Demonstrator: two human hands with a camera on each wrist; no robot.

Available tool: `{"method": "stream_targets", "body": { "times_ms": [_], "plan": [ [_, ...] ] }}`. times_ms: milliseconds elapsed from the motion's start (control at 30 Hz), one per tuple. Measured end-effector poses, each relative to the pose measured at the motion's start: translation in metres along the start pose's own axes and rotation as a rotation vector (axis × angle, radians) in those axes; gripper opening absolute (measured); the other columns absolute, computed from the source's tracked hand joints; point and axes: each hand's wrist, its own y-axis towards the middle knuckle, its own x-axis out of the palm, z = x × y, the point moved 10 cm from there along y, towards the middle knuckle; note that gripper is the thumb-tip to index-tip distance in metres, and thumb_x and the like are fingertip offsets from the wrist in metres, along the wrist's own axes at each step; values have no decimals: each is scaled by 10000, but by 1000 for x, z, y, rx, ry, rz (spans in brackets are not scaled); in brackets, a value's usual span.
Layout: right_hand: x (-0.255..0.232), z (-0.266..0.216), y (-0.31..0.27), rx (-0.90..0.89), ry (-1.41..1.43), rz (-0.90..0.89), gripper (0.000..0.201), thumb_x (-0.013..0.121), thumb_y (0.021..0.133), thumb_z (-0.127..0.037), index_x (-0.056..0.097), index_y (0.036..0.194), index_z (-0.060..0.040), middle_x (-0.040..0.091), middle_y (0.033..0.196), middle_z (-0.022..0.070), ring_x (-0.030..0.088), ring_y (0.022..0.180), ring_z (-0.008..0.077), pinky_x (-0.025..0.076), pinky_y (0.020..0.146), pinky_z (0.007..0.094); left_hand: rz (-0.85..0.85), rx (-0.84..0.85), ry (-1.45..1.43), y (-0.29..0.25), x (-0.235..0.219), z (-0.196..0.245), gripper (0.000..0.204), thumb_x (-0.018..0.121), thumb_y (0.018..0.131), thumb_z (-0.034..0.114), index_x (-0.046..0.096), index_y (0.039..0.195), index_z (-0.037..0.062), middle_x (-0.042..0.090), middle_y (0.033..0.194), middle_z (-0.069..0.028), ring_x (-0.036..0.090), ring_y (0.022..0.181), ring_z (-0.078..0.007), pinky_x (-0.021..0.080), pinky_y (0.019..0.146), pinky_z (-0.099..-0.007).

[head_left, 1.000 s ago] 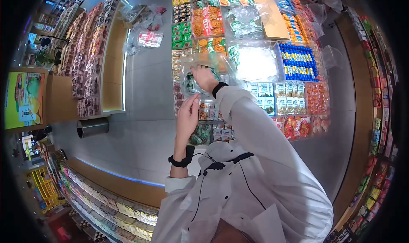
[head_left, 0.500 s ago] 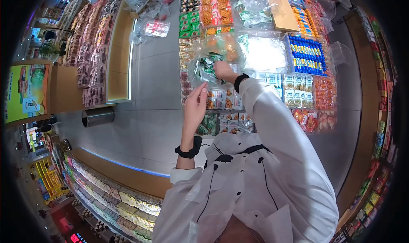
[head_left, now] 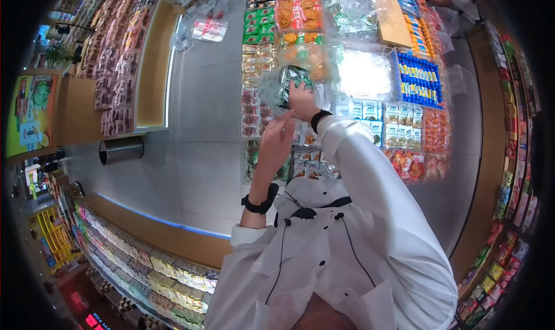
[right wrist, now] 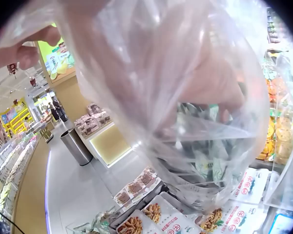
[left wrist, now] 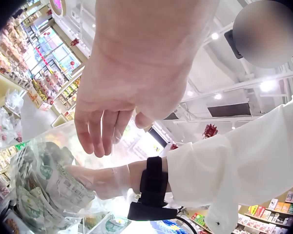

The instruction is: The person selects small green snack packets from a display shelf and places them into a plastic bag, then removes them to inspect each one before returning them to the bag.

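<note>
A clear plastic bag point(head_left: 272, 86) with green packets point(left wrist: 51, 183) in it hangs over the display of snacks. My right hand point(head_left: 303, 102) reaches into the bag, its fingers curled on the green packets; in the right wrist view, film covers the right hand point(right wrist: 205, 80) and blurs it. Close by and lower, my left hand point(head_left: 277, 139) pinches the bag's rim, the film running up to its bent fingers point(left wrist: 100, 134) in the left wrist view. Part of its grip is hidden.
Around the bag lie trays of snacks, with a blue-wrapped tray point(head_left: 419, 78) and a cardboard piece point(head_left: 393, 18) to the right. A metal bin point(head_left: 121, 151) stands on the floor at left, below a shelf of packets point(head_left: 118, 70). A person point(head_left: 459, 2) is at top right.
The left hand has moved up and right, closer to the right hand. Inside the bag, the right hand's fingers have shifted on the green packets.
</note>
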Motion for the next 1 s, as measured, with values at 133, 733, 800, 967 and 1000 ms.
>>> {"method": "stream_targets", "body": {
  "times_ms": [133,733,800,967,1000],
  "plan": [
    [28,7,4,71,144,-61,613,751,687,-179,476,1214,-34,586,912,225,668,723,366,561,587,406,-3,-50,-10,-3,2,-6,313,490,1014,208,620,1251,50,665,1115,-150,655,929,-239,495,818,-333],
    [76,23,33,68,136,-264,149,601,834,-166,723,818,-82,717,878,131,708,880,270,568,716,380,-20,-168,21,-12,15,-17,396,510,992,267,559,1301,24,591,1233,-236,553,1159,-402,439,986,-436],
    [60,5,41,-189,-6,-382,202,584,843,-183,747,934,-106,722,926,96,703,905,257,566,706,371,52,-113,30,-13,13,-18,402,511,991,265,550,1306,17,589,1238,-238,546,1166,-407,436,990,-439],
    [16,5,54,-362,222,-269,230,612,759,-124,698,928,6,689,975,226,680,922,366,559,798,441,169,38,116,-10,16,-12,421,539,979,260,529,1330,28,623,1112,-181,620,874,-288,494,770,-379],
    [13,10,56,-294,253,-289,234,624,753,-124,692,927,16,685,978,235,677,924,375,555,801,447,170,39,125,-9,15,-9,428,535,980,267,526,1327,16,621,1106,-187,619,873,-292,492,779,-382]
  ]
}}
